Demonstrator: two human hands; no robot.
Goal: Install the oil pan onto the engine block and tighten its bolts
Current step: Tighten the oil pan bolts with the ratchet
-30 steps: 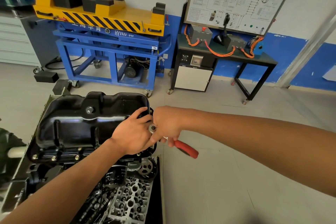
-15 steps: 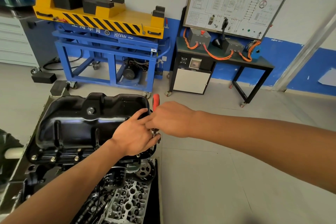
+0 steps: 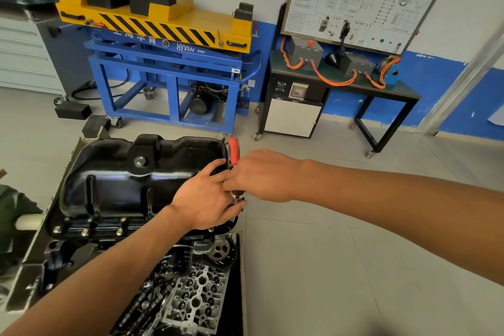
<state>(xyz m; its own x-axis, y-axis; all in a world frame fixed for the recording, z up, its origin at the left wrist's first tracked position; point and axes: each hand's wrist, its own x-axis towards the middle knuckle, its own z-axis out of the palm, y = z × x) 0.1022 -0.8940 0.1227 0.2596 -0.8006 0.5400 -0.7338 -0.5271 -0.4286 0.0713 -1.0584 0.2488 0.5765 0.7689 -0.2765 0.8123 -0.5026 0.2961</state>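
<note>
The black oil pan (image 3: 122, 185) lies on the engine block (image 3: 81, 251), with silver bolts (image 3: 84, 232) along its near flange. My left hand (image 3: 204, 196) rests on the pan's right end, its fingers around the ratchet's head (image 3: 237, 195) at the right flange. My right hand (image 3: 261, 174) grips the ratchet's red handle (image 3: 233, 150), which points away from me past the pan's far right corner. The bolt under the ratchet head is hidden by my hands.
A cylinder head (image 3: 196, 297) and a timing gear (image 3: 220, 251) lie in front of the block. Behind stand a blue and yellow lift cart (image 3: 163, 63), a black training bench with orange cables (image 3: 341, 82), and rubber blocks (image 3: 72, 111) on the floor.
The red handle swung from pointing toward me on the right to pointing away, up past the pan's far right corner. My right hand moved with it. My left hand stayed on the ratchet head.
</note>
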